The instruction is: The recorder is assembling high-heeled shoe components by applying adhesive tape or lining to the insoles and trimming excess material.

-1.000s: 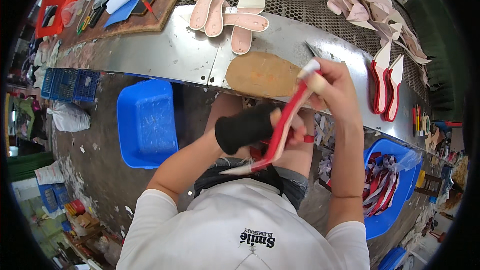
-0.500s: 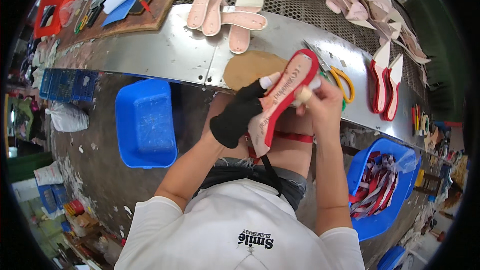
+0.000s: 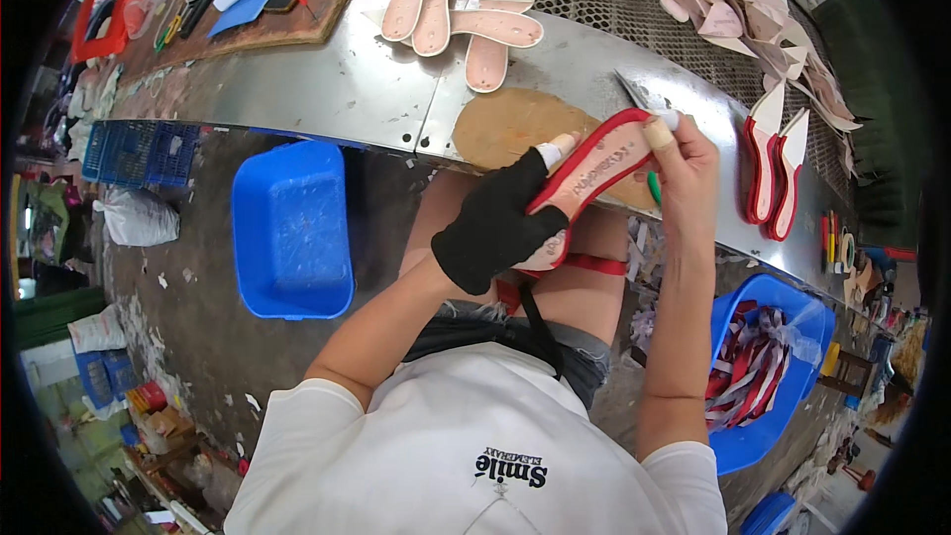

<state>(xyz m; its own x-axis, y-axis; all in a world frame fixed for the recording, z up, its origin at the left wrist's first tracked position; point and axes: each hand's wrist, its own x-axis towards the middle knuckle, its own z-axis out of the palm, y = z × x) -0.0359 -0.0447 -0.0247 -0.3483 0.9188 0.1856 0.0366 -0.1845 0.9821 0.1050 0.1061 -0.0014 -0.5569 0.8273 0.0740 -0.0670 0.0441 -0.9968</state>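
Observation:
My left hand, in a black fingerless glove with a taped thumb, grips a shoe insole with a pale pink face and a red covered edge. Handwriting runs along that face. The insole's front part is mostly covered by the glove. At its rounded heel end, my right hand pinches the red edge between taped thumb and fingers. Both hands hold it tilted above my lap, by the metal table's front edge. Partly hidden behind my right hand lie scissors, their blades showing on the table.
A brown patch lies on the metal table. Several uncovered insoles rest beyond it; two red-edged ones lie right. Pale pieces pile on the mesh. Blue bins stand on both sides, the right holding red and white strips.
The insole has turned, its heel end swinging right and its front tucking under my left hand. My right hand has moved up and right along the edge to the heel.

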